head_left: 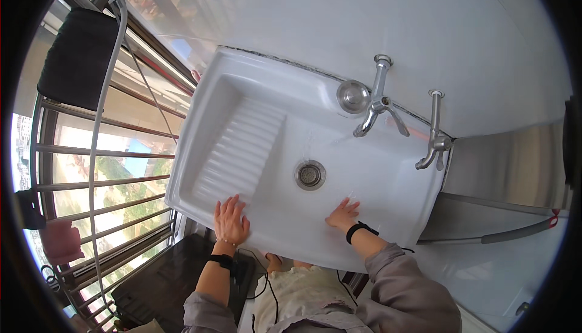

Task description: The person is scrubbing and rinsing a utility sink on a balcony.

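Observation:
Both hands are over a white laundry sink (285, 224). My left hand (231, 221) is at its front rim, palm down, with the fingers stretched toward the ribbed washboard (242, 151) moulded into the left side. My right hand (344, 213) reaches into the basin, right of and nearer than the round metal drain (310, 175). Its fingers are spread and I see nothing held in them. A faint clear glint, too small to name, shows by its fingertips. Whether either hand touches the surface I cannot tell.
A chrome tap (379, 102) with a lever and a second tap (435, 145) project from the wall over the sink. A round metal bowl (353, 96) sits on the back ledge. Barred windows (109, 181) and a grey hose (100, 121) are at the left.

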`<state>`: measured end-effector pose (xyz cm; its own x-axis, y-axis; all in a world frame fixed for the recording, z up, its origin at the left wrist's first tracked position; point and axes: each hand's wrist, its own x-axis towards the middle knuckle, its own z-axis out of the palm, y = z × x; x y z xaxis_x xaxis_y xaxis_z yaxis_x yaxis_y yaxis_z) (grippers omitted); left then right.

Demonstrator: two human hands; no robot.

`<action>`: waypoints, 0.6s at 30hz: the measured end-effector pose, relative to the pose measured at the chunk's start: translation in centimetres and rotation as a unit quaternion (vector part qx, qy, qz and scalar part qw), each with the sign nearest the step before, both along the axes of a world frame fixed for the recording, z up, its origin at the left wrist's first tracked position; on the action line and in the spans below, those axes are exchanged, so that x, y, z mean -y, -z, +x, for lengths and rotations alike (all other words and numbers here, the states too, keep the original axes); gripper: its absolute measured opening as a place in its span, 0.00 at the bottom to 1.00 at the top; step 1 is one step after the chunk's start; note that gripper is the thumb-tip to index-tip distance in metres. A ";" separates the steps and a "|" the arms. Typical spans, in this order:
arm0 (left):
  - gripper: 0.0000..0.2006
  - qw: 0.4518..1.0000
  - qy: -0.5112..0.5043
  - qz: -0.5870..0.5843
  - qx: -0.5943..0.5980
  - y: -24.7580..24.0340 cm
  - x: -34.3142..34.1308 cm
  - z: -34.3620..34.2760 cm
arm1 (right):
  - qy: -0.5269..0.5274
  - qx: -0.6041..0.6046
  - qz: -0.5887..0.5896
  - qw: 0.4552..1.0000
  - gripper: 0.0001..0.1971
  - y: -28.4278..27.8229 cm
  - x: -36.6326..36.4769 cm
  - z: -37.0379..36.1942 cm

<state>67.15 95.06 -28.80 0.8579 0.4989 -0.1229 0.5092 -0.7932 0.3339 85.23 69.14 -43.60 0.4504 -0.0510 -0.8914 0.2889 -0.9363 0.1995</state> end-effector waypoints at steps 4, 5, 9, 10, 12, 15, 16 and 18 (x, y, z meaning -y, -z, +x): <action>0.17 1.000 0.008 -0.005 0.003 0.3 -0.1 -0.4 | -0.027 -0.155 0.098 0.983 0.51 -1.7 -9.3 -2.3; 0.17 1.000 0.006 -0.006 0.006 0.3 0.0 -0.3 | 0.097 -0.188 0.225 0.951 0.45 -1.9 -9.8 -0.8; 0.17 1.000 -0.003 0.002 0.004 0.4 -0.4 -0.9 | 0.454 -0.102 0.555 0.689 0.17 -8.7 -12.5 7.1; 0.17 1.000 -0.003 0.003 0.006 0.5 -0.2 -0.8 | 0.453 -0.070 0.597 0.659 0.16 -10.5 -12.2 9.3; 0.16 1.000 -0.005 0.002 0.005 0.2 -0.2 -0.9 | 0.435 -0.017 0.650 0.623 0.17 -13.1 -11.6 12.7; 0.16 1.000 -0.005 -0.002 0.005 0.5 -0.3 -1.0 | 0.381 0.072 0.658 0.645 0.16 -16.5 -11.2 14.6; 0.16 1.000 -0.005 -0.002 0.005 0.5 -0.3 -1.0 | 0.340 0.133 0.652 0.664 0.15 -17.2 -11.3 15.1; 0.16 1.000 -0.007 -0.002 0.006 0.4 -0.3 -1.0 | 0.233 0.266 0.651 0.672 0.12 -17.6 -11.4 16.4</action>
<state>66.14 95.32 -29.24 0.8525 0.5099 -0.1151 0.5158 -0.7846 0.3440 101.61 80.52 -25.98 0.9281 0.3704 -0.0375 0.1153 -0.3818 -0.9170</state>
